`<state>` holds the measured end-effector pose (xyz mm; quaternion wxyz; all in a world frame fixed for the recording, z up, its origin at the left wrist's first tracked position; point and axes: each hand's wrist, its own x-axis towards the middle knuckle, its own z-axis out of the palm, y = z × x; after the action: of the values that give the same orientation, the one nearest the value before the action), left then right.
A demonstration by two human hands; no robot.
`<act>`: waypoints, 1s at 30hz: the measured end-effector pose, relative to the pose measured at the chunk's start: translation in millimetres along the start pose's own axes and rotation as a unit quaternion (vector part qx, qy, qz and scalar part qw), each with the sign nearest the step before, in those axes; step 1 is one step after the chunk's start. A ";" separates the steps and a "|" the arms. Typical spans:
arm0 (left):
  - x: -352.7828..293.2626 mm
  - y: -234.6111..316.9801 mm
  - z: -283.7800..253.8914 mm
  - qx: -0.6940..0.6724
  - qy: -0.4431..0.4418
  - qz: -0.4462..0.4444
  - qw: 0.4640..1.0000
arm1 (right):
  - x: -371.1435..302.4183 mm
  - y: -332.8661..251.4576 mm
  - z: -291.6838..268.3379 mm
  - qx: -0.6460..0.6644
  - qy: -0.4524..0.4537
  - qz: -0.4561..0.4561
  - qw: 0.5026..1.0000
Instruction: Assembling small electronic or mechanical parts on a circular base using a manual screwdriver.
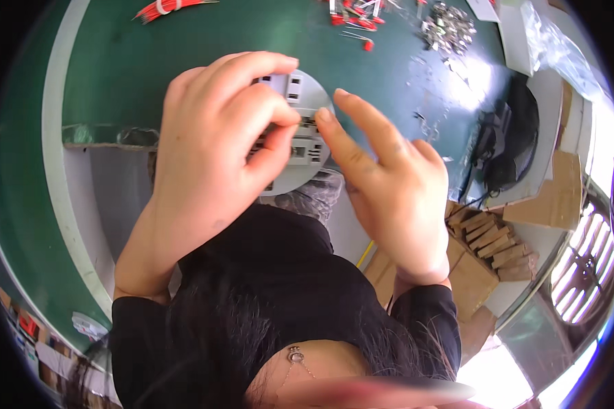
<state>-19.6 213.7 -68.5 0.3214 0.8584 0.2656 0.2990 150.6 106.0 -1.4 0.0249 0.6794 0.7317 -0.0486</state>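
A round pale plastic piece [314,88] with several slotted white sockets and small dark openings lies under my hands at the table's near edge. My left hand [218,123] covers its left side. The thumb and index finger are pinched together over its middle; whatever is between them is too small to make out. From the right, my right hand [392,177] reaches in with two fingers stretched out. One fingertip is at the middle of the round piece, close to the left hand's pinch. The right thumb is hidden.
On the green table [123,75] lie a tied bundle of red wires [174,7], loose red parts with long metal leads [368,46] and a heap of small metal pieces [449,28]. A black bag [512,136] is at the right edge, with cardboard pieces [498,242] below.
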 end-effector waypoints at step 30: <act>1.9 9.4 6.6 0.017 -0.003 -0.035 0.999 | 0.6 11.3 43.0 0.318 0.200 0.115 0.920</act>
<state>-11.4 206.2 -65.2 0.3180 0.8550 0.2991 0.2801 160.5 102.9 -44.6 -0.3335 0.7266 0.5845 -0.1387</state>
